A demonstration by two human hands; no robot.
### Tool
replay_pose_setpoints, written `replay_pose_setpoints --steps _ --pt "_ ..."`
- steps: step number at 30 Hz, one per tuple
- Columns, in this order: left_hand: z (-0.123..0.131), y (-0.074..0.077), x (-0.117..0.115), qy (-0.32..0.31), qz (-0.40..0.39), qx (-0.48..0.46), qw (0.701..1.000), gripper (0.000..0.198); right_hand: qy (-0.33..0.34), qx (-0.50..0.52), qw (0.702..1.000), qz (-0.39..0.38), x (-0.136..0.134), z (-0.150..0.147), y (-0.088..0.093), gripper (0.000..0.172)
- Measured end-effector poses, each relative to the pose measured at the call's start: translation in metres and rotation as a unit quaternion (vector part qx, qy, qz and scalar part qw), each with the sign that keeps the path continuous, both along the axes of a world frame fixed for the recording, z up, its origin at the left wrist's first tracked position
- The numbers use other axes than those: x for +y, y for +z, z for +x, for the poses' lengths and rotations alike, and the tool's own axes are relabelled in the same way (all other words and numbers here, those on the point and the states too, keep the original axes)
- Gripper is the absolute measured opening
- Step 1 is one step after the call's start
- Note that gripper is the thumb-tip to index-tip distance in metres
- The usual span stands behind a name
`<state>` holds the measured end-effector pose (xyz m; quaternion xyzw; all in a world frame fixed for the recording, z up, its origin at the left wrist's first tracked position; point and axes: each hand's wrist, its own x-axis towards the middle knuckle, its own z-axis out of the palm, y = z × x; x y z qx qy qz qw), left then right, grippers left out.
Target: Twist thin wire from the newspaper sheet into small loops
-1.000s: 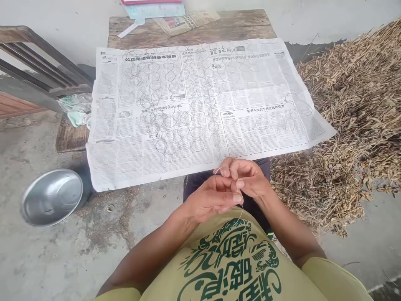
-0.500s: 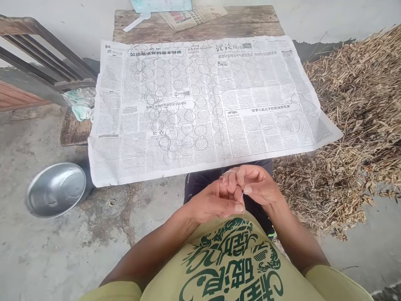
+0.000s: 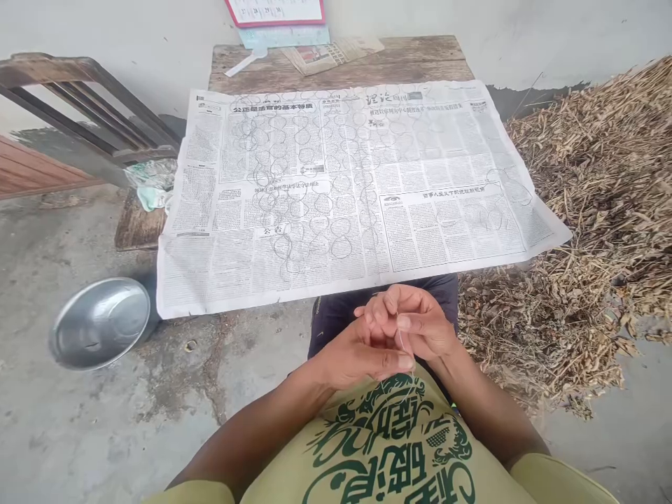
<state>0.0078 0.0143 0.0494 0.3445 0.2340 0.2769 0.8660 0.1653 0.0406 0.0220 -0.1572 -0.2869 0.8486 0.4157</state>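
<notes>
My left hand (image 3: 362, 357) and my right hand (image 3: 420, 318) meet in front of my shirt, just below the table's near edge. A thin pale thread (image 3: 401, 341) runs between them, its loose end trailing down over the shirt. My left thumb and fingers pinch its lower part, while my right thumb presses it against the fingers higher up. Some fingertips overlap and hide part of the thread. Beyond the hands lies a spread newspaper (image 3: 231, 273), covered with many thin dark wire-like loops (image 3: 341, 246), several in figure-eight shapes.
The newspaper covers most of a wooden table (image 3: 420, 59). A calendar (image 3: 278, 10) and a folded newspaper piece (image 3: 336, 56) are at the back. On the left are a wooden chair (image 3: 139, 227) and a metal basin (image 3: 102, 322). Dry stalks (image 3: 588, 210) are heaped on the right.
The camera view has tilted up a little, bringing the calendar into sight. My right fingers have shifted along the thread and the upper curve of thread no longer shows; both hands still hold it.
</notes>
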Motion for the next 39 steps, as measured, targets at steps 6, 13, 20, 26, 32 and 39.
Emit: replay_pose_setpoints --steps 6,13,20,26,32,39 --pt "-0.004 0.000 0.000 -0.016 0.021 0.043 0.999 0.042 -0.030 -0.050 0.998 0.010 0.001 0.002 -0.004 0.022" --pt "-0.001 0.006 -0.004 -0.019 -0.036 0.039 0.998 0.035 -0.062 -0.076 0.995 0.009 0.004 0.003 -0.010 0.014" --pt "0.004 0.007 -0.004 -0.023 -0.056 0.024 0.998 0.037 -0.105 -0.125 0.986 0.032 0.011 0.001 -0.009 0.020" --pt "0.006 0.006 -0.005 -0.027 -0.066 0.018 0.997 0.035 -0.120 -0.142 0.982 0.041 0.013 -0.003 -0.011 0.024" --pt "0.002 0.012 -0.005 -0.009 -0.056 0.028 0.998 0.032 -0.132 -0.143 0.981 -0.024 0.020 0.002 -0.012 0.026" --pt "-0.005 0.014 0.003 0.018 -0.017 0.058 0.998 0.033 0.041 -0.089 0.993 0.062 0.017 0.031 -0.012 0.052"
